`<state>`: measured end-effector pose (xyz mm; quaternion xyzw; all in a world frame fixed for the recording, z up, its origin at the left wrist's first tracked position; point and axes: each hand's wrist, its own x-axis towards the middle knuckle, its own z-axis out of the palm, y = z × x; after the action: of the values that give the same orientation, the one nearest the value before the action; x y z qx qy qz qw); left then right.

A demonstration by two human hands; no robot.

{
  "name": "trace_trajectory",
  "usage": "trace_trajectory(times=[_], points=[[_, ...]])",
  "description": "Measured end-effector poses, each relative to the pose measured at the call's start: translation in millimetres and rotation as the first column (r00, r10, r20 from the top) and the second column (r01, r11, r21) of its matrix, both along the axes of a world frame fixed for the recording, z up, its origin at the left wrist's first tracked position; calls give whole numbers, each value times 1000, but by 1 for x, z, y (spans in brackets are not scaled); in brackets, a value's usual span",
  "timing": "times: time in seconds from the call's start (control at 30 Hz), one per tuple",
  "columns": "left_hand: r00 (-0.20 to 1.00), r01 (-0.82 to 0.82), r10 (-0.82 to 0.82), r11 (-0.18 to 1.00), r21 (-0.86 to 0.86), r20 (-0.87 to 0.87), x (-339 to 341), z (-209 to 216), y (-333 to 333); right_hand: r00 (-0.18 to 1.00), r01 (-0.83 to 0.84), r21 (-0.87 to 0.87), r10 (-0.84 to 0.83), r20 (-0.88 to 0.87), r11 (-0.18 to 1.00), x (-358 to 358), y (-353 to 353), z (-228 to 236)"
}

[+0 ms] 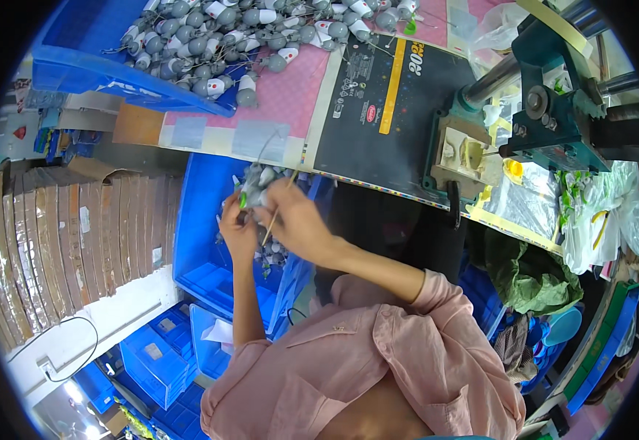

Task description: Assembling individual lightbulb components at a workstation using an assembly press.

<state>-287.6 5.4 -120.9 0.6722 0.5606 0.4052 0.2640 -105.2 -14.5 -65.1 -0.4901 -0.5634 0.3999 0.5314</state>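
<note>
Two bare hands are working over the near blue bin (208,213), just off the table's (297,117) near edge. I see the left hand (239,233) grasping small grey-and-white pieces (252,192) with wires and a bit of green, above more of the same inside the bin. The right hand (299,220) is blurred, fingers bent in close to the left; a thin tan stick (291,180) crosses it, and I cannot tell how firmly it is held. On my left, the bin wall and a row of cardboard (85,242) limit sideways travel. On the far left, a heap (209,48) of similar pieces spills from another blue bin (129,84). Between heap and green press (554,110), a flat black sheet (407,139) gives me open room; rightward, the press's lever hangs past the table edge.
</note>
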Motion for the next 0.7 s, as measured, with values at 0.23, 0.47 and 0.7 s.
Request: trace_trajectory(times=[0.23,0.47,0.7], points=[[591,97,-323,938,-333,-739,-91,-49,-19,961,41,338,-130,243,940,11,-4,16],[811,575,-581,813,93,71,181,140,122,853,351,390,-463,241,851,95,16,-5],[837,390,-140,830,398,-529,407,77,309,886,323,338,-408,219,884,96,12,1]])
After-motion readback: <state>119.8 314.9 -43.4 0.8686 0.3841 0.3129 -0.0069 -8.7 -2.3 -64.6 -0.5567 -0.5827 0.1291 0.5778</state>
